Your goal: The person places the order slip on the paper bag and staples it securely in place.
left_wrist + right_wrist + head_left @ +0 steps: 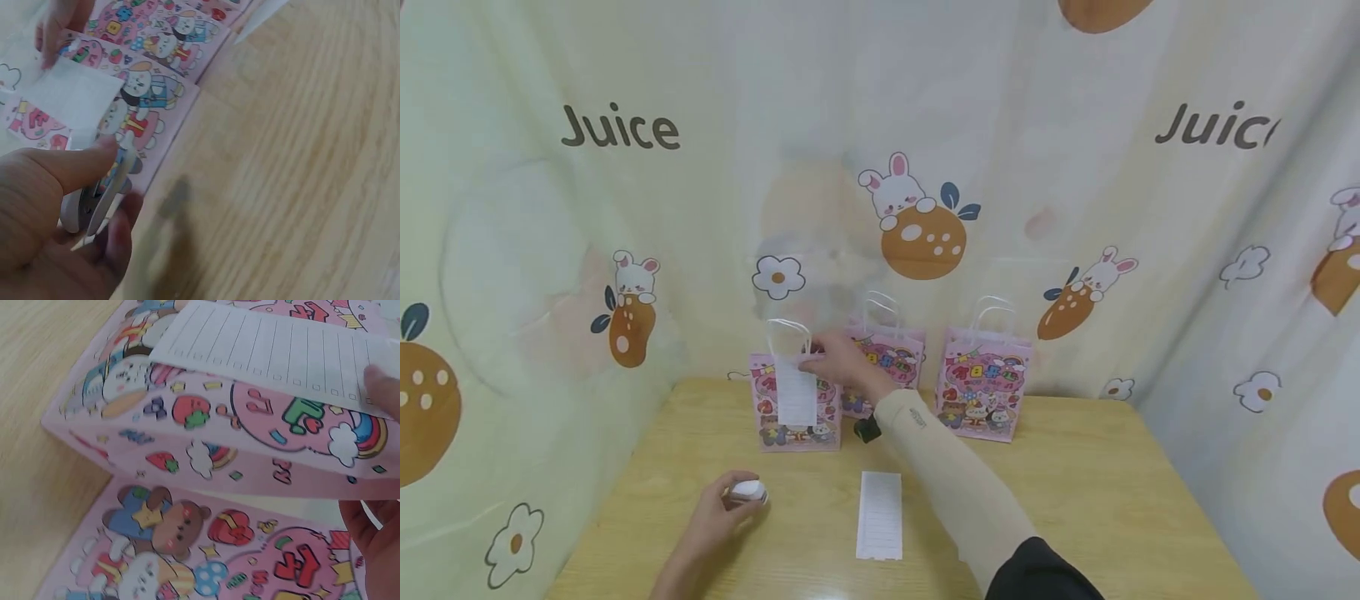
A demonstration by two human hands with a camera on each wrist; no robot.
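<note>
My left hand (706, 527) holds a small white stapler (748, 491) above the table; in the left wrist view the stapler (114, 187) sits between thumb and fingers. At the leftmost pink paper bag (829, 417), my right hand (844, 365) grips the upper edge. A white lined paper slip (796, 396) lies upright against that bag's printed front. The right wrist view shows the thumb on the lined slip (269, 353) and other fingers behind the bag's front edge. Another lined slip (878, 517) lies flat on the table between my arms.
Two more pink bags with white handles, a middle bag (904, 354) partly behind my right hand and a right bag (985, 387), stand at the back of the wooden table (1097, 500). A printed curtain (850, 100) hangs behind and at both sides.
</note>
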